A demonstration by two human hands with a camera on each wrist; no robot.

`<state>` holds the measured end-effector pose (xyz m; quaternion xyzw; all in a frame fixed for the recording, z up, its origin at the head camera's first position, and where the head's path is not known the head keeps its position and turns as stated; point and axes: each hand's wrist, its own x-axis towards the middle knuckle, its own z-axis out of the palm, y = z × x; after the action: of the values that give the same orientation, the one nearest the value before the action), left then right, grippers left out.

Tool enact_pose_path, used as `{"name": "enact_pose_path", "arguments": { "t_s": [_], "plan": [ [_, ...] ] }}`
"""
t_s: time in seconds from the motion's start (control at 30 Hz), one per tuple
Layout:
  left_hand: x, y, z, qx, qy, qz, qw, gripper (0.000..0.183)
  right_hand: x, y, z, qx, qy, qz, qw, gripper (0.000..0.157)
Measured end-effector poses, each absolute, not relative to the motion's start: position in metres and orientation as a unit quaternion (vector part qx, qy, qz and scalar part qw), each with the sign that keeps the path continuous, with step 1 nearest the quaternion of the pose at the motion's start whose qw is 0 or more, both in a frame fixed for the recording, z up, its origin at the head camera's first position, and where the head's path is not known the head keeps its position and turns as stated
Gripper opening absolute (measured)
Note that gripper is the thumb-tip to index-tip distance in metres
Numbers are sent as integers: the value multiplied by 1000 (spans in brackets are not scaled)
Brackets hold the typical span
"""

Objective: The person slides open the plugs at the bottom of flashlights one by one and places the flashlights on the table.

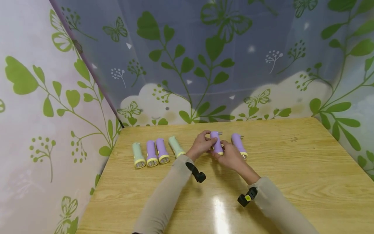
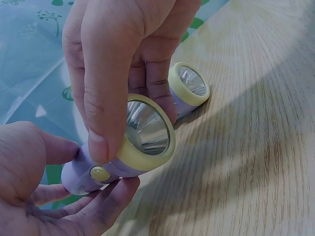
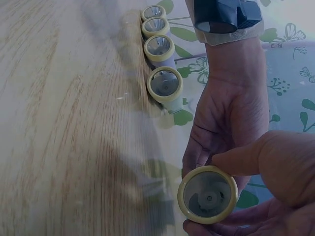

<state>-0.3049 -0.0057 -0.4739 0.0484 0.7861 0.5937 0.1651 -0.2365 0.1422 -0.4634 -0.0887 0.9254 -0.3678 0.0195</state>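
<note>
Between my two hands, a purple flashlight [image 1: 216, 143] with a yellow rim is raised a little off the table, its metal prongs sticking out at the far end. My left hand [image 1: 201, 145] grips the body with thumb and fingers. At the lens end, my right hand [image 1: 231, 158] pinches it between thumb and fingers. A yellow switch [image 2: 100, 173] shows on the body in the left wrist view, and the lens [image 3: 207, 194] faces the camera in the right wrist view. Just right of the hands lies another purple flashlight [image 1: 238, 142], prongs out, its lower end partly hidden by my right hand.
Left of my hands lie a green flashlight [image 1: 138, 155], two purple flashlights, the outer [image 1: 151, 153] and the inner [image 1: 161, 150], and another green flashlight [image 1: 176, 146] partly behind my left hand. The wooden table [image 1: 292, 169] meets a leaf-patterned curtain [image 1: 187, 65] at its back edge.
</note>
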Motion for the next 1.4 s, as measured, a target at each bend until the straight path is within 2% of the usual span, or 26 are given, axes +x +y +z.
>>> {"name": "enact_pose_path", "arguments": {
  "t_s": [0.5, 1.4],
  "plan": [
    [-307, 3, -483, 53, 823, 543, 157, 58, -238, 144, -471, -73, 935, -348, 19, 52],
    [-312, 9, -494, 58, 847, 509, 144, 58, -245, 145, -480, -52, 941, -331, 42, 63]
  ]
}}
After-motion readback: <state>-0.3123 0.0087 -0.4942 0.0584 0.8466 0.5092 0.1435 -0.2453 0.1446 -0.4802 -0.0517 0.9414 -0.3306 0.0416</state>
